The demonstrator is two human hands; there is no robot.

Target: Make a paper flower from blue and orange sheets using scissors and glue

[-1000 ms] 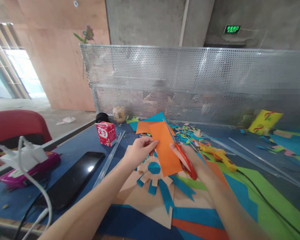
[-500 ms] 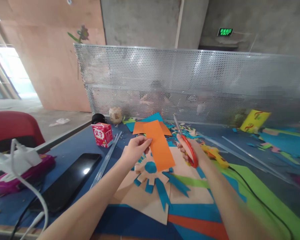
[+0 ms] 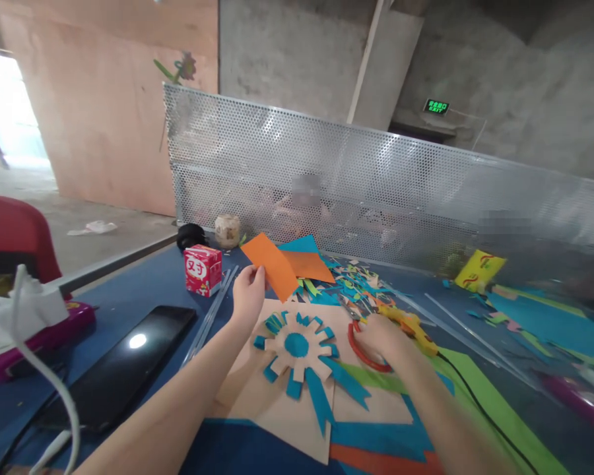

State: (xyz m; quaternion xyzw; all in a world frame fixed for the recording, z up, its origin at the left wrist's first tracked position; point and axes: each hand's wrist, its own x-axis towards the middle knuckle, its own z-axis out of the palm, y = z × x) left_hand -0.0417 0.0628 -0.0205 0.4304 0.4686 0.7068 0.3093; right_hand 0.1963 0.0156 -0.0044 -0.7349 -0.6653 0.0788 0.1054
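Note:
Pinched in my left hand (image 3: 250,293) is an orange strip of paper (image 3: 273,265), tilted above the table. My right hand (image 3: 383,340) is closed on red-handled scissors (image 3: 363,349), held low over the sheets with the blades pointing away from me. Between my hands a paper rosette (image 3: 297,345) of beige and blue tabs, with blue ribbon tails, lies on beige paper (image 3: 257,412). Behind the held strip rests another orange piece (image 3: 309,265) on blue paper. Just beyond my right hand lies a yellow glue gun (image 3: 416,328) with a black cord.
Paper scraps (image 3: 359,284) pile up toward the perforated metal screen (image 3: 277,171). On the left are a red drink carton (image 3: 202,270), a black phone (image 3: 123,363) and a power strip with a white cable. Clear glue sticks (image 3: 210,316) lie near the carton. Green paper (image 3: 495,402) spreads at right.
My left hand has moved left with the orange strip, uncovering the rosette. My right hand has lowered the scissors from raised to down near the sheets. The view has tilted.

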